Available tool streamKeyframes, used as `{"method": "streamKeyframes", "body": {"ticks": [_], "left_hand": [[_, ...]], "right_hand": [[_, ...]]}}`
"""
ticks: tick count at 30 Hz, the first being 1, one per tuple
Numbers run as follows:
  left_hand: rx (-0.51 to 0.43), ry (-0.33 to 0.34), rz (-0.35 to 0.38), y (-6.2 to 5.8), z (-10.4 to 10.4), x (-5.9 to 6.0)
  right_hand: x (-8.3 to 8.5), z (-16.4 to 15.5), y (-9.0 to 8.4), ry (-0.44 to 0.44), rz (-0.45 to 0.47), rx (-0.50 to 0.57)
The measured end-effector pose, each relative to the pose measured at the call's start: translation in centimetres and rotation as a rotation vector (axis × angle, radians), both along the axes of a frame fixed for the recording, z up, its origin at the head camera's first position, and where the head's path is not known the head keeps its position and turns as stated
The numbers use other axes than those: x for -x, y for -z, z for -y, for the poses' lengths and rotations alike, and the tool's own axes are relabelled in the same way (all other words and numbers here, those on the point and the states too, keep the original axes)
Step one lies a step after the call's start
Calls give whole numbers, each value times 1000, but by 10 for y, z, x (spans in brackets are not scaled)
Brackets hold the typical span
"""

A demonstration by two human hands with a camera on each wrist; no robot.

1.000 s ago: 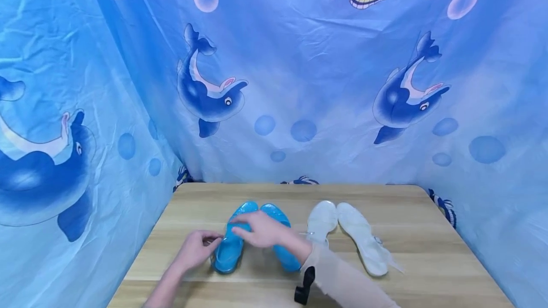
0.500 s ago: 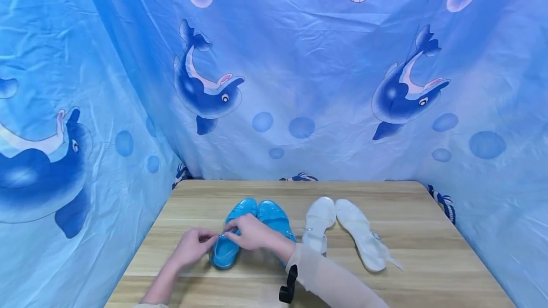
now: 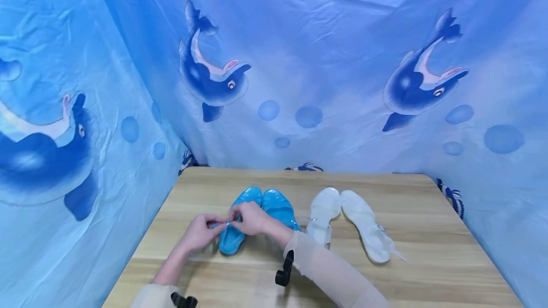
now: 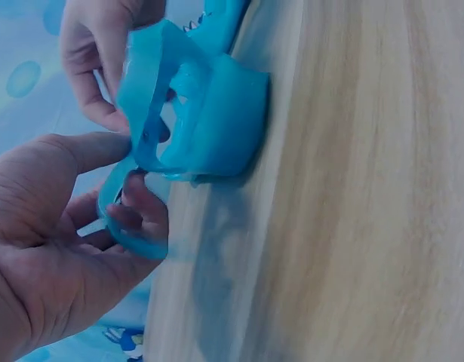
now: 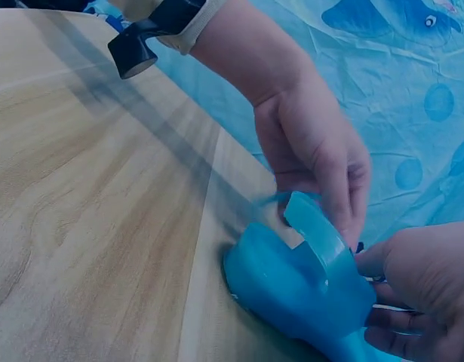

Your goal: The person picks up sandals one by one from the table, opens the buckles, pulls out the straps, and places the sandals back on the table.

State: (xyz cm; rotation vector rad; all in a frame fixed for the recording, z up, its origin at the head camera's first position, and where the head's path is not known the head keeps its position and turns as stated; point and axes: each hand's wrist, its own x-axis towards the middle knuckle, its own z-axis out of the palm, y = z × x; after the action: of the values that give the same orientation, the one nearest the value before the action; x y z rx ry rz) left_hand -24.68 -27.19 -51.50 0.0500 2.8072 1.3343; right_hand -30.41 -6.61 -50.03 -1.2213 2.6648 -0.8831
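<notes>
A blue jelly sandal (image 3: 231, 242) stands on the table, toe toward the back wall. Both hands meet at its ankle strap, on the outer side. Thumb and fingers of my left hand (image 3: 199, 233) pinch the strap (image 4: 143, 90), whose loose end curls down between the fingers in the left wrist view. My right hand (image 3: 251, 218) pinches the strap from the toe side, fingertips right at the small buckle. In the right wrist view the strap (image 5: 322, 237) arches over the heel; fingers partly hide the buckle. Beside it lies the matching blue sandal (image 3: 279, 207), partly covered by my right forearm.
Two white sandals (image 3: 326, 203) lie to the right, one with its strap (image 3: 396, 251) trailing loose. The wooden table (image 3: 428, 270) is ringed at back and sides by a blue dolphin-print curtain (image 3: 282, 84). Each wrist carries a black camera mount (image 3: 284, 272).
My right hand has moved down and left onto the strap, and the two hands now meet at the buckle. The head view has tilted slightly downward.
</notes>
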Motion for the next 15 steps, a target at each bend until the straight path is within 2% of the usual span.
{"method": "streamKeyframes", "body": {"ticks": [3, 5, 8, 15], "left_hand": [[41, 16, -79, -7, -5, 9], [55, 20, -87, -10, -5, 10], [68, 21, -78, -10, -4, 7], [53, 19, -78, -8, -3, -5]], "right_hand": [[7, -6, -4, 37, 51, 19], [9, -7, -5, 38, 87, 27], [8, -6, -3, 23, 119, 27], [0, -2, 2, 17, 84, 15]]}}
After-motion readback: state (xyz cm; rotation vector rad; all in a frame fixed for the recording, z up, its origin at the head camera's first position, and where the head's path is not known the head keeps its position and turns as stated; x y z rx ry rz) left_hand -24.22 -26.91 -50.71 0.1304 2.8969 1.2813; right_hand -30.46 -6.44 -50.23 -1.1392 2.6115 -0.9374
